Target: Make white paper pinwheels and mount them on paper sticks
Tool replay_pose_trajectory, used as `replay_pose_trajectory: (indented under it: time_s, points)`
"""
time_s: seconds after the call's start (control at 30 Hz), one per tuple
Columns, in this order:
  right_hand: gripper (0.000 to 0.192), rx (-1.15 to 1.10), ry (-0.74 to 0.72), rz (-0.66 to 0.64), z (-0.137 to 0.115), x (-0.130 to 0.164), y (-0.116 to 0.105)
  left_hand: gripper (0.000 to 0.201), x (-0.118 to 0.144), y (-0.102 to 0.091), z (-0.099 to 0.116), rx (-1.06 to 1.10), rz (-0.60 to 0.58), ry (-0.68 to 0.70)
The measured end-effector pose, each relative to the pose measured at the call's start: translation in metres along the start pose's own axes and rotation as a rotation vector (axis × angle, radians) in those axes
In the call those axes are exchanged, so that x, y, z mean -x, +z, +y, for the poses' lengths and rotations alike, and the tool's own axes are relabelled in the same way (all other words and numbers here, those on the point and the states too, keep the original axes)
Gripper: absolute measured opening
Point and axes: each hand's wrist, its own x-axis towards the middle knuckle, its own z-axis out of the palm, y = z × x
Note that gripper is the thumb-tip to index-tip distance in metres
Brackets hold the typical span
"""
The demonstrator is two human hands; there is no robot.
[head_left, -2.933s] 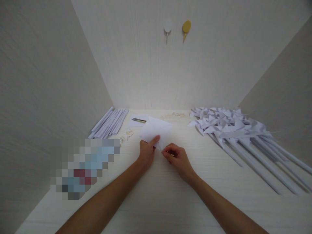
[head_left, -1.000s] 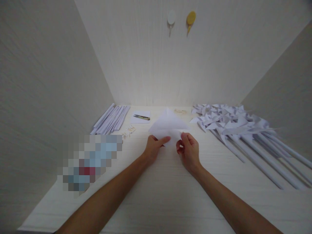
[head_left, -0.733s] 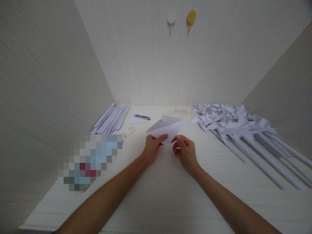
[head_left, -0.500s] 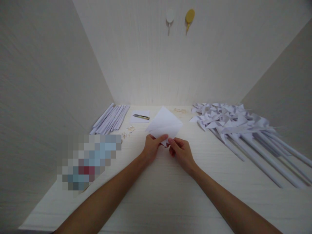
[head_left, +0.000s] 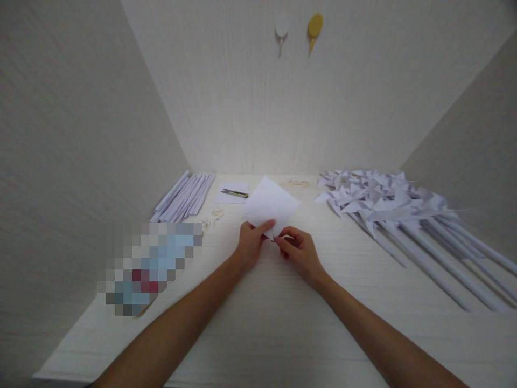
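A square white sheet of paper (head_left: 270,200) is held above the middle of the table, one corner toward me. My left hand (head_left: 251,242) grips its lower left edge, thumb on top and fingers underneath. With thumb and forefinger pinched, my right hand (head_left: 298,250) is at the sheet's near corner. A short dark line shows in the paper by that corner; whether it is a slit or a fold I cannot tell. Beyond the sheet, to the left, thread snips (head_left: 235,193) rest on a small white paper stack (head_left: 226,200).
Rolled white paper sticks (head_left: 186,198) lie at the back left, near small pale bits (head_left: 217,212). A blurred-out package (head_left: 157,267) is in front of them. Several paper pinwheels on sticks (head_left: 379,199) are piled at the right. Two hooks (head_left: 315,26) are on the back wall.
The sheet has turned slightly and shifted a little left. My right fingertips have moved down and left at the near corner; my left hand has hardly moved.
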Motion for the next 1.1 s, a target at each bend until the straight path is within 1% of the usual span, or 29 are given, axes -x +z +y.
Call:
replay_pose_trajectory:
  time_s: [0.2,0.4,0.5,0.6,0.7,0.8,0.97,1.1]
  points:
    - [0.015,0.014,-0.003,-0.008,-0.0013,-0.0003,-0.0009,0.024,0.0015,-0.0003,-0.0011,-0.001,0.007,0.004]
    - [0.008,0.035,-0.015,-0.018,-0.0068,0.0036,-0.002,0.025,0.0012,0.0001,-0.0012,0.0,0.014,0.02]
    - [0.017,0.058,-0.033,-0.031,-0.0063,0.0037,-0.0024,0.022,0.0,-0.0016,-0.0029,-0.055,-0.012,0.016]
    - [0.027,0.135,-0.035,0.005,-0.0045,0.0017,-0.0015,0.02,-0.0008,-0.0036,-0.0053,-0.133,-0.043,0.012]
    - [0.027,0.194,-0.039,0.042,-0.003,-0.0005,-0.0005,0.022,-0.001,-0.0049,-0.007,-0.156,-0.047,0.025]
    - [0.028,0.192,-0.045,0.05,-0.0019,-0.0021,-0.001,0.023,-0.0012,-0.0059,-0.0081,-0.178,-0.044,0.026]
    - [0.026,0.182,-0.075,0.073,-0.0009,-0.0024,-0.0038,0.024,-0.0003,-0.007,-0.0091,-0.191,-0.085,0.004]
    - [0.029,0.157,-0.036,0.056,-0.0019,-0.0002,-0.0036,0.023,0.0015,-0.0052,-0.0067,-0.168,-0.088,-0.019]
